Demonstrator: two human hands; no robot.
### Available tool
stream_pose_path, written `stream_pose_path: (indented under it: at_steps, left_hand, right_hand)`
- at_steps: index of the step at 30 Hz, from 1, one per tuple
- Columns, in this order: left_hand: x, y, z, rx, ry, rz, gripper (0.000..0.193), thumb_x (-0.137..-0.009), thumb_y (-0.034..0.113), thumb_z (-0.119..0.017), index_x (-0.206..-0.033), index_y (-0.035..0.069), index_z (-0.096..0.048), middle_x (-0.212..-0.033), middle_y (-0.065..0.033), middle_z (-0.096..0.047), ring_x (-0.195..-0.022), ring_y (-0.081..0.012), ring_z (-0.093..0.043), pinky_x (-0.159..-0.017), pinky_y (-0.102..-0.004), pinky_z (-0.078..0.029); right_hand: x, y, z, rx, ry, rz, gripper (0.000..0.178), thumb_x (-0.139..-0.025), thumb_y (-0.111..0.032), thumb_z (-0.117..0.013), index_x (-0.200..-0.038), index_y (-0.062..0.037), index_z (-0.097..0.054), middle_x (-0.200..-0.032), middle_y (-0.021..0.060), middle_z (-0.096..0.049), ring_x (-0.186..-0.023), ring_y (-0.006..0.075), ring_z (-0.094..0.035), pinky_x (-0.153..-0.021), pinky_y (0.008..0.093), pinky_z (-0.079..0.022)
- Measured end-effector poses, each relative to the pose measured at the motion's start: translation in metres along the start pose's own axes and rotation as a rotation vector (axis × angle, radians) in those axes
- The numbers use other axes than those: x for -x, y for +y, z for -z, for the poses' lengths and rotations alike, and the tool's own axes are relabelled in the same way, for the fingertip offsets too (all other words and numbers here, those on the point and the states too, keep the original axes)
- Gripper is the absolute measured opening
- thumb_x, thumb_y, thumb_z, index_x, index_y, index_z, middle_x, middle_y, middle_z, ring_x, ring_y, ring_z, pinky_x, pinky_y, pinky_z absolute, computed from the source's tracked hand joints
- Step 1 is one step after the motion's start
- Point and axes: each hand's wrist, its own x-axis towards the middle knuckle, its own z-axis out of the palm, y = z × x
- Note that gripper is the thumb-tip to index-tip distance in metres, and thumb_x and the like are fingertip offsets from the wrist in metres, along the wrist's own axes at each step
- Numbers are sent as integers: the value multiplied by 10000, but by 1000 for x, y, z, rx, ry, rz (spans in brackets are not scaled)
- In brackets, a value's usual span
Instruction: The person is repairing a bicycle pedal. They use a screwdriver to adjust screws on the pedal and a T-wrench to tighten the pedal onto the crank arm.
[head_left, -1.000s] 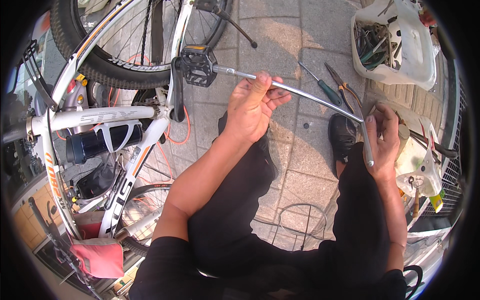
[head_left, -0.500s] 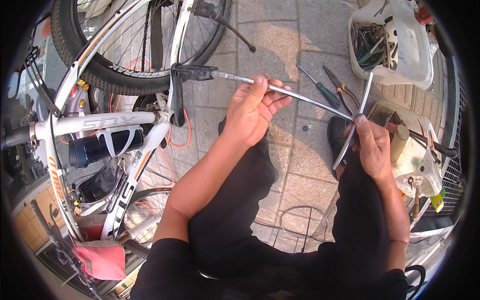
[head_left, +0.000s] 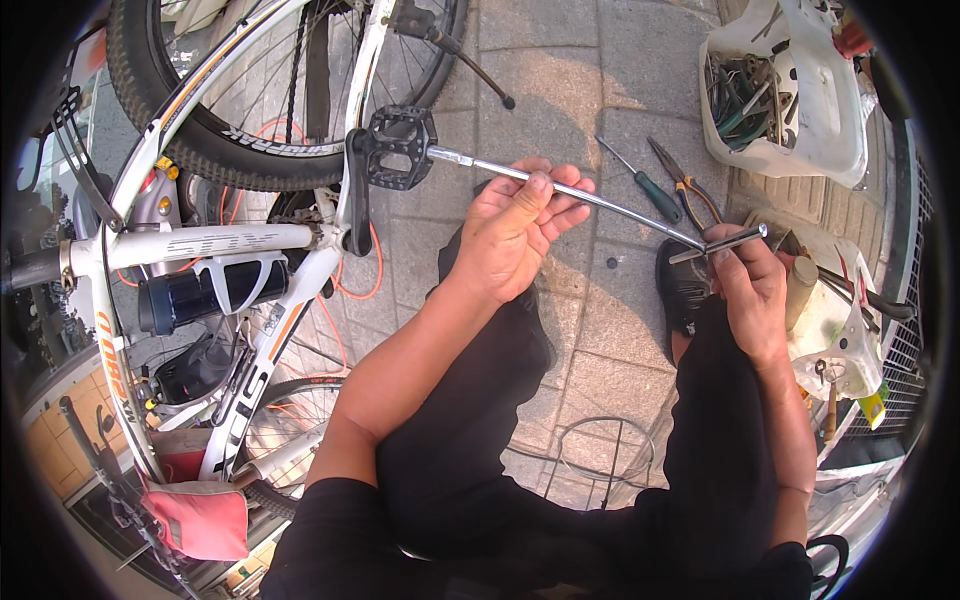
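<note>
A long chrome T-handle socket wrench [head_left: 630, 212] stretches between my two hands. Its socket end sits against the outer end of the black bicycle pedal [head_left: 386, 150]. Halfway along the shaft my left hand [head_left: 505, 225] steadies it between thumb and fingers, the outer fingers loosely curled. The crossbar lies in the closed grip of my right hand [head_left: 752, 295], with thumb and fingers around its middle. The pedal shows its flat caged face and hangs on a black crank arm [head_left: 358, 205] of the white bicycle [head_left: 270, 236], which stands at the left.
On the paving lie a green-handled screwdriver [head_left: 655, 195] and pliers [head_left: 690, 188]. A white tub [head_left: 735, 155] of tools stands beyond, another pale container [head_left: 830, 350] at the right. A rear wheel tyre [head_left: 240, 165], orange cable [head_left: 375, 265] and red bag [head_left: 205, 520] are at the left.
The pedal has turned from edge-on to flat face. My right hand has twisted the crossbar, now seen shortened and slanting up to the right. My left hand stays on the shaft.
</note>
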Motion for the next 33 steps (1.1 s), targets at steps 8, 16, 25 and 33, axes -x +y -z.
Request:
stream_pose_path:
  at_steps: [8,16,25,33]
  left_hand:
    - [7,6,-5,0,-7,11,266,-1050,209,-621,-1266,58,-587,-1319,-149,-666,-1326,-358,-593,-1125,-515,-496]
    - [14,62,47,428,262,-281,411,-1013,319,-670,-1316,54,-584,-1386,-139,-637,-1394,-360,-522,-1222,-593,-356]
    - [2,80,62,198,372,-425,232,-1035,221,-649,-1223,86,-658,-1253,-48,-710,-1246,-215,-636,-1158,-473,-465]
    - [-2,78,64,230,302,-410,241,-1034,202,-645,-1249,93,-652,-1243,-44,-720,-1204,-202,-665,-1120,-460,-510]
  right_hand:
    - [-6,-4,0,323,-84,324,310,-1055,-240,-637,-1167,47,-672,-896,67,-595,-844,148,-555,-792,286,-465]
    - [-9,-3,-13,-66,48,67,350,-1062,-214,-632,-1308,35,-628,-895,42,-640,-771,80,-545,-716,227,-450]
    - [-8,3,-8,-159,-17,99,500,-1067,-168,-611,-1495,34,-451,-998,109,-729,-873,132,-700,-819,267,-563]
    - [-10,-6,-4,33,-56,6,352,-1081,-330,-604,-1098,8,-702,-730,3,-619,-633,71,-560,-606,229,-452]
